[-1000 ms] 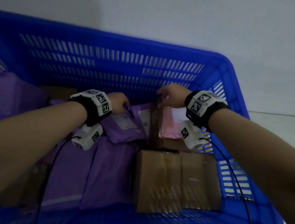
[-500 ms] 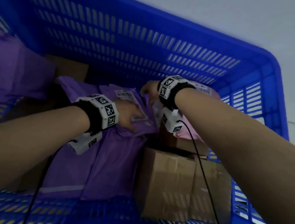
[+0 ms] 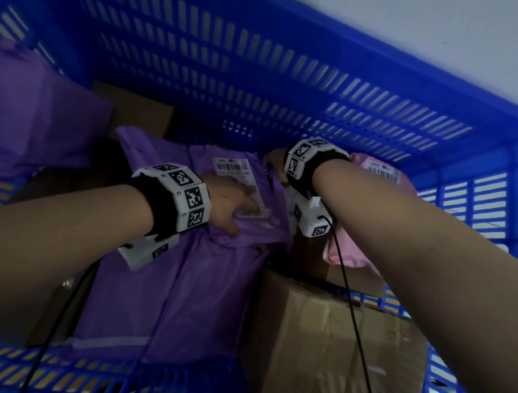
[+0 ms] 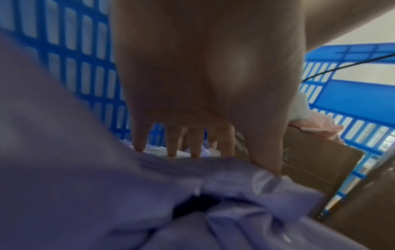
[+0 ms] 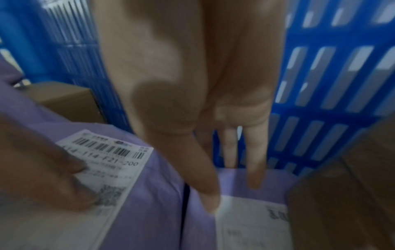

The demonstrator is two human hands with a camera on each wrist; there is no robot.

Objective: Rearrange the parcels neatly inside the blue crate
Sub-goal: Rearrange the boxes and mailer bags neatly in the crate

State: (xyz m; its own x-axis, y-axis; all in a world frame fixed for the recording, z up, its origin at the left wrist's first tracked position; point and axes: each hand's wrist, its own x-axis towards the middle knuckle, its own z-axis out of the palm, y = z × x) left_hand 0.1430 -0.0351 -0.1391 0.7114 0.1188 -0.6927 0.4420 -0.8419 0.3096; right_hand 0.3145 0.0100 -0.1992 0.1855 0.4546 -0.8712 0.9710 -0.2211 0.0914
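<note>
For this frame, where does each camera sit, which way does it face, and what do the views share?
Head: looks down into the crate; both forearms, left hand and right hand on purple bags.
Left wrist: under the left hand, looks along straight fingers pressing a purple bag; a box to the right.
Right wrist: along the right hand toward the crate wall; left fingers show on the label.
Shared: the label appears in head and right wrist views.

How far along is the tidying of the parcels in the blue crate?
Done: two cardboard boxes sit side by side at the near right of the blue crate. In hand: the left hand presses the labelled purple mailer flat; the right hand touches its far edge. Left: the purple bag slumped at left.
</note>
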